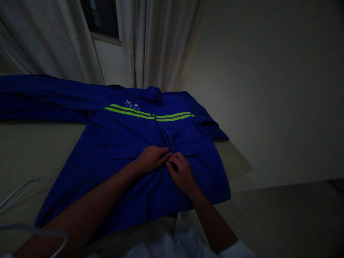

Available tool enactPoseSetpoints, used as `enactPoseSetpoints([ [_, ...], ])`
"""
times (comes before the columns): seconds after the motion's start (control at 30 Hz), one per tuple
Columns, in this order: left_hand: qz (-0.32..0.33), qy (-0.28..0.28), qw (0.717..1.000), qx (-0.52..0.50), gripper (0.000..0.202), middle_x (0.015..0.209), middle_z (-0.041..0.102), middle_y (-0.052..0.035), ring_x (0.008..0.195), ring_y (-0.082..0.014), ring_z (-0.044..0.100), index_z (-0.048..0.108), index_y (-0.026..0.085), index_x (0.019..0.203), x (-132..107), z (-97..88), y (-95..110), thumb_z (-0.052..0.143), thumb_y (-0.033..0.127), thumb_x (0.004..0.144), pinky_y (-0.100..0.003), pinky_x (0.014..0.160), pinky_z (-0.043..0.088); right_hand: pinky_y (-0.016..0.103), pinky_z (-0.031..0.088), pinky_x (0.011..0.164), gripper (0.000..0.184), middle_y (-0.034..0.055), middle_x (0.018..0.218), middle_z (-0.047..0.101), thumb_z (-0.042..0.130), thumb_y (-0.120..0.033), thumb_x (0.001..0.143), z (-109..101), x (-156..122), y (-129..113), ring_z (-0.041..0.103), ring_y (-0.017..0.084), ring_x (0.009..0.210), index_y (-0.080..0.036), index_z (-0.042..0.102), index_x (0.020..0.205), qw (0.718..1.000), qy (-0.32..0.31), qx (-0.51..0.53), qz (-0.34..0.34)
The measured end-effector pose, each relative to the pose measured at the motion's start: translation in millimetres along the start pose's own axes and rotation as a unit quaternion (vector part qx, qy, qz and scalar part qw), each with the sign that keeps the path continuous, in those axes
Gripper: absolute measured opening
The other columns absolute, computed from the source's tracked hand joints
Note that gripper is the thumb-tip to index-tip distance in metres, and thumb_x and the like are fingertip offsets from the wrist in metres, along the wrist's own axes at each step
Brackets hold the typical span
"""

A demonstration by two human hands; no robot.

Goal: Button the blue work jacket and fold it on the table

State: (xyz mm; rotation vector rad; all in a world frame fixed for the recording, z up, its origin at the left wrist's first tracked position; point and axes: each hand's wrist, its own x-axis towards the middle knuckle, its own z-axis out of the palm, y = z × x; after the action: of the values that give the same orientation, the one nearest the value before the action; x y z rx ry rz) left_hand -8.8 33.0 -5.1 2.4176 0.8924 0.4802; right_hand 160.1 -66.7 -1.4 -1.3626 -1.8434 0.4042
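A blue work jacket lies spread face up, with a yellow-green and grey stripe across its chest and a white print above the stripe. My left hand pinches the jacket's front edge at the middle of the placket. Close against it, my right hand grips the same spot with thumb and forefinger together. The cloth puckers between the two hands, and the small part under my fingertips is hidden. Above them the placket gapes a little; below, the front edges lie together. One sleeve stretches far left, the other folds down at right.
The jacket rests on a pale table, whose right corner shows beside it. White wire hangers lie at the left and lower left. Behind stand curtains, a dark window and a plain wall. The light is dim.
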Motion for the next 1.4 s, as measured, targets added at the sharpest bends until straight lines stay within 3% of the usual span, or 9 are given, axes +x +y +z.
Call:
enactPoseSetpoints([
  [0.4, -0.039, -0.001, 0.993, 0.116, 0.044, 0.081, 0.075, -0.0073, 0.070, -0.0224, 0.068, 0.067, 0.024, 0.098, 0, 2.0, 11, 0.033, 0.049, 0.108, -0.029, 0.059, 0.030, 0.032, 0.053, 0.085, 0.009, 0.0037, 0.098, 0.065, 0.067, -0.018, 0.094, -2, 6, 5, 0.065, 0.018, 0.092, -0.022, 0.071, 0.087, 0.998, -0.003, 0.039, 0.059],
  [0.6, -0.035, 0.005, 0.991, 0.129, 0.044, 0.079, 0.075, -0.0063, 0.068, -0.0210, 0.068, 0.067, 0.024, 0.101, 1, 3.9, 10, 0.031, 0.049, 0.108, -0.029, 0.058, 0.031, 0.029, 0.055, 0.072, 0.003, 0.0028, 0.097, 0.062, 0.075, -0.021, 0.088, -1, 5, 7, 0.064, 0.016, 0.081, -0.022, 0.073, 0.086, 0.995, 0.033, 0.052, 0.083],
  [1.0, -0.043, 0.009, 0.992, 0.119, 0.046, 0.078, 0.072, -0.0062, 0.068, -0.0234, 0.067, 0.067, 0.027, 0.108, 6, 5.6, 15, 0.030, 0.054, 0.108, -0.029, 0.061, 0.031, 0.027, 0.053, 0.067, 0.009, 0.0022, 0.092, 0.059, 0.071, -0.018, 0.087, -1, 5, 11, 0.060, 0.015, 0.075, -0.022, 0.068, 0.080, 0.993, 0.068, 0.024, 0.093],
  [1.2, -0.056, 0.018, 0.998, 0.038, 0.039, 0.075, 0.069, -0.0028, 0.066, -0.0206, 0.063, 0.065, 0.026, 0.099, 9, 4.1, 14, 0.037, 0.052, 0.107, -0.029, 0.059, 0.027, 0.028, 0.053, 0.069, 0.005, 0.0024, 0.096, 0.060, 0.072, -0.022, 0.088, -4, 6, 9, 0.060, 0.014, 0.074, -0.021, 0.069, 0.084, 0.992, 0.070, 0.042, 0.101],
  [1.33, -0.025, 0.046, 0.991, -0.122, 0.047, 0.065, 0.062, 0.0009, 0.060, -0.0142, 0.057, 0.059, 0.021, 0.075, 9, 0.7, 12, 0.042, 0.054, 0.104, -0.028, 0.058, 0.030, 0.031, 0.054, 0.073, 0.020, 0.0046, 0.102, 0.061, 0.083, -0.033, 0.081, -6, 5, 2, 0.061, 0.017, 0.081, -0.022, 0.070, 0.090, 0.993, 0.066, 0.033, 0.091],
  [1.4, -0.025, 0.023, 0.974, -0.224, 0.051, 0.063, 0.062, 0.0007, 0.059, -0.0131, 0.057, 0.056, 0.020, 0.071, 11, -3.4, 12, 0.042, 0.058, 0.103, -0.026, 0.057, 0.035, 0.031, 0.054, 0.074, 0.024, 0.0052, 0.103, 0.061, 0.086, -0.032, 0.077, -7, 4, 0, 0.061, 0.018, 0.084, -0.021, 0.069, 0.090, 0.994, 0.066, 0.022, 0.079],
])
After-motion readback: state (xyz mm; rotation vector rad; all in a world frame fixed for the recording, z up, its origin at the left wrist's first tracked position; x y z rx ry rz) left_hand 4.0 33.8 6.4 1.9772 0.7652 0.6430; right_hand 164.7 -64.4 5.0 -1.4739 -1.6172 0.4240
